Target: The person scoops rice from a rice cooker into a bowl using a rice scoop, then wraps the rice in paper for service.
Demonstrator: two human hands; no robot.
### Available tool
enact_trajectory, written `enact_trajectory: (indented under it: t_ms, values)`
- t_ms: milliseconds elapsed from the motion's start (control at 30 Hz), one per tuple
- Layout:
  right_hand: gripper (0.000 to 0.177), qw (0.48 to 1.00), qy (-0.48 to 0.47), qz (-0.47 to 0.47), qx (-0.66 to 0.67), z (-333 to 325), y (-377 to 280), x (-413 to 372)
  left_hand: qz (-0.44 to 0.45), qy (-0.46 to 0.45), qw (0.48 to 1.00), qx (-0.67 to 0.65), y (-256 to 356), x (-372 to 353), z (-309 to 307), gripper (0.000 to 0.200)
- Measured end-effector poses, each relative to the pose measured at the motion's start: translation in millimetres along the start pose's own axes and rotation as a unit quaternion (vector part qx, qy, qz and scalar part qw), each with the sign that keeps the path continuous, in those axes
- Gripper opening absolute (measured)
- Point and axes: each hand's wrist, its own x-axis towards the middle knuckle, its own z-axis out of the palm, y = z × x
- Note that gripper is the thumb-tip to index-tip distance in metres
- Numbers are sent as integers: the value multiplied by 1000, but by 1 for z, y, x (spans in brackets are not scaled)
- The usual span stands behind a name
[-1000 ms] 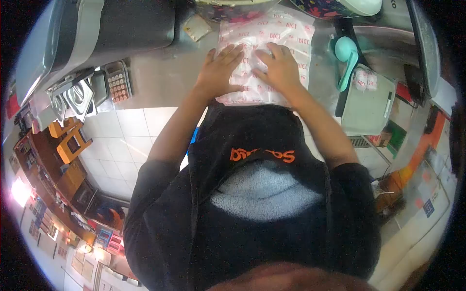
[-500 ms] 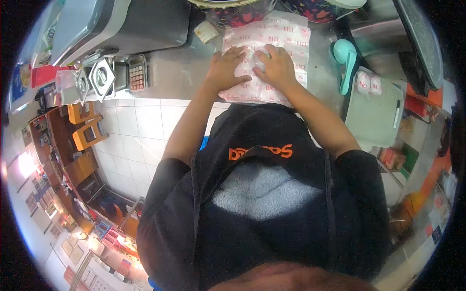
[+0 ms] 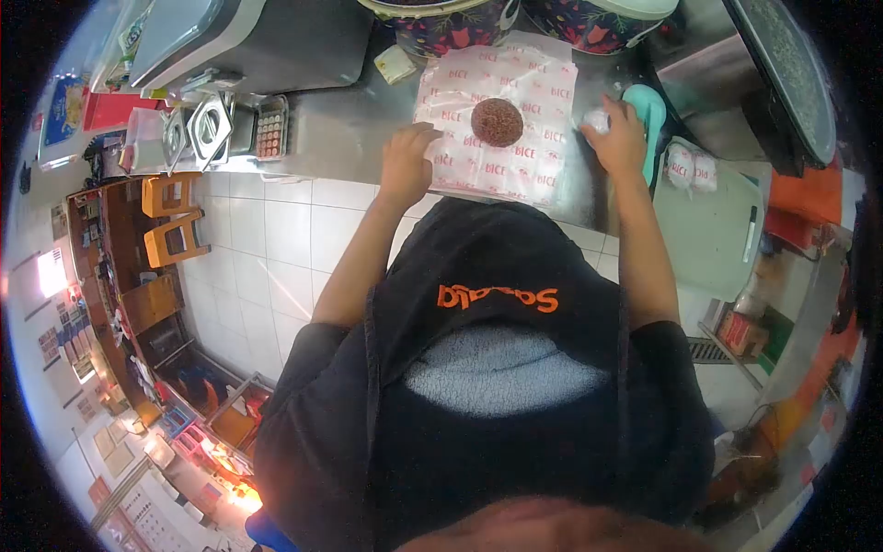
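Observation:
A brown, grainy round patty (image 3: 497, 122) lies on printed white and pink paper (image 3: 538, 175) on the metal counter. At the paper's left edge is my left hand (image 3: 407, 161), its fingers slightly curled and apart, with nothing visible in them. My right hand (image 3: 619, 143) is off the paper's right side, fingers closed on a crumpled piece of clear plastic (image 3: 596, 120). Just beyond that hand lies a turquoise ladle (image 3: 655, 115).
Two patterned tubs (image 3: 448, 32) (image 3: 598, 28) stand behind the paper. A small yellowish packet (image 3: 395, 65) lies near them. Metal containers (image 3: 210, 127) are at the left. At the right, a pale green board (image 3: 708, 239) holds wrapped paper bundles (image 3: 692, 166).
Both hands have moved apart off the middle of the paper, and the brown patty now shows there. The clear plastic has moved right with my right hand.

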Motion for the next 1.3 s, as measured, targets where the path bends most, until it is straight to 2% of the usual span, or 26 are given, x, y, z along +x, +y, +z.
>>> enact_trajectory:
  t_ms: [33, 67, 100, 133, 167, 233, 267, 300, 467, 500, 567, 667, 767, 867, 900, 967, 1000, 1100, 1133, 1167, 1233, 1300]
  values:
    - [64, 1000, 2, 1, 2, -1, -2, -4, 27, -26, 999, 18, 2, 2, 0, 19]
    - [66, 994, 53, -56, -79, -1, -5, -10, 28, -26, 999, 19, 5, 3, 0, 19]
    - [69, 976, 103, -112, -159, -2, -9, -15, 56, -65, 995, 40, 8, 3, 1, 21]
    - [62, 974, 130, -136, -128, -1, -12, -18, 83, -104, 989, 62, 10, 3, 2, 23]
    - [62, 974, 130, -136, -128, 0, -15, -23, 82, -103, 989, 62, 10, 3, 3, 23]
    - [49, 974, 128, -186, -20, 4, -23, -37, 70, -118, 989, 49, 7, 2, 8, 25]
    - [35, 970, 135, -203, 7, 8, -31, -46, 70, -119, 989, 50, 6, 2, 9, 25]
    - [35, 970, 135, -203, 8, 12, -36, -54, 66, -112, 991, 42, 4, 3, 11, 22]
    - [33, 957, 11, -267, 112, 26, -53, -82, 36, -106, 993, 32, 4, 9, 17, 13]
    - [33, 957, 11, -269, 113, 26, -55, -83, 41, -105, 993, 34, 4, 12, 17, 12]
    - [31, 956, -63, -270, 93, 19, -63, -83, 44, -104, 993, 37, 10, 17, 13, 12]
    - [25, 961, -34, -266, 75, 13, -67, -84, 39, -66, 997, 3, 18, 24, 11, 11]
    - [20, 966, -18, -250, 58, 30, -48, -83, 32, -50, 998, 1, 21, 27, 2, 23]
    - [15, 960, 1, -262, 98, 23, -40, -76, 92, -43, 995, 14, 44, 23, -21, 49]
    - [15, 959, 1, -266, 98, 22, -38, -73, 89, -39, 995, 15, 40, 21, -20, 49]
    - [14, 951, -45, -290, 96, 18, -31, -72, 162, -99, 976, 105, 20, 9, -10, 45]
    - [14, 951, -45, -290, 94, 18, -26, -74, 191, -95, 970, 121, 8, 3, -5, 40]
    - [15, 941, -75, -309, 113, 19, -19, -75, 168, -136, 970, 111, -3, -10, -6, 33]
    - [14, 941, -93, -297, 136, 17, -19, -76, 154, -117, 977, 85, 11, -13, -15, 43]
    - [13, 939, -112, -284, 159, 13, -19, -77, 156, -120, 977, 83, 22, -16, -17, 43]
    - [12, 942, -114, -257, 184, 7, -24, -76, 128, -88, 987, 32, 43, -20, -10, 55]
    - [12, 943, -116, -234, 207, 7, -26, -73, 134, -104, 984, 47, 54, -20, 4, 62]
